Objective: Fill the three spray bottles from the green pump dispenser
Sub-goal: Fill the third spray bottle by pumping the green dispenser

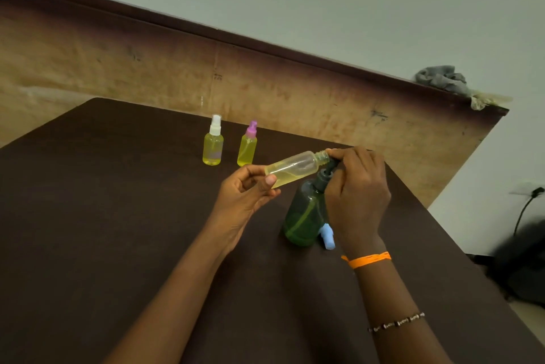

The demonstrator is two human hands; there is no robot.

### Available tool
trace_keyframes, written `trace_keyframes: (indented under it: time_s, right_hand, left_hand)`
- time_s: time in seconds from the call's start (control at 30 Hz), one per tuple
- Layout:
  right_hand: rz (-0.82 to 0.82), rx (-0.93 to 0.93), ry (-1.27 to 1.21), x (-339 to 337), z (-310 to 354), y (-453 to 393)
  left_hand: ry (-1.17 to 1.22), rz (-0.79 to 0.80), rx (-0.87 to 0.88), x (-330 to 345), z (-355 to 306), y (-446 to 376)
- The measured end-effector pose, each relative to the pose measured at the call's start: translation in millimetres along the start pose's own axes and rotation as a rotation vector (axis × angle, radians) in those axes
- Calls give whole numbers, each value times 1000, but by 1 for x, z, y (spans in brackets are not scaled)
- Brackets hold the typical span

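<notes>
My left hand (250, 189) grips the base of an uncapped clear spray bottle (298, 167), tilted almost flat, with some yellow liquid along its lower side. Its threaded neck meets the nozzle of the green pump dispenser (305, 216), which stands on the dark table (118, 216). My right hand (358, 195) covers the pump head, fingers curled over it. A blue spray cap (328, 236) lies beside the dispenser's base. Two capped bottles of yellow liquid stand behind: one with a white cap (213, 142), one with a purple cap (247, 145).
A worn wooden board (265, 86) rises behind the table, with a grey cloth (442, 80) on its right end. At the right, beyond the table edge, are a wall socket with a cable (528, 201) and a dark bag (522, 263).
</notes>
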State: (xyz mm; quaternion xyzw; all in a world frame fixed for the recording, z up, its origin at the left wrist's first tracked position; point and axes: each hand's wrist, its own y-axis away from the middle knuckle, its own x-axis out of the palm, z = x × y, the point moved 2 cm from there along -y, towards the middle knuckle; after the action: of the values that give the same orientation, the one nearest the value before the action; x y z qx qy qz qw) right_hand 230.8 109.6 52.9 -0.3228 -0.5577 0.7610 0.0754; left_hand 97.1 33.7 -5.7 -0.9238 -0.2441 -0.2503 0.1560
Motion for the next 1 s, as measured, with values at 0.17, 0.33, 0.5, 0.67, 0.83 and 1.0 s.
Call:
trace_keyframes:
  time_s: [0.17, 0.33, 0.5, 0.67, 0.83, 1.0]
  right_hand:
    - [-1, 57, -78, 2, -1, 4]
    - [-61, 71, -59, 10, 2, 17]
    - [-5, -14, 14, -3, -1, -9]
    - [-56, 87, -144, 3, 0, 3]
    - [-88, 135, -111, 13, 2, 24]
    - [-16, 66, -30, -1, 1, -2]
  left_hand:
    - [-14, 2, -1, 0, 0, -1]
    - [6, -6, 2, 0, 0, -1]
    - [11, 0, 10, 3, 0, -1]
    - [10, 11, 19, 3, 0, -3]
    - [12, -1, 24, 0, 2, -4]
    - [-10, 14, 23, 2, 1, -1]
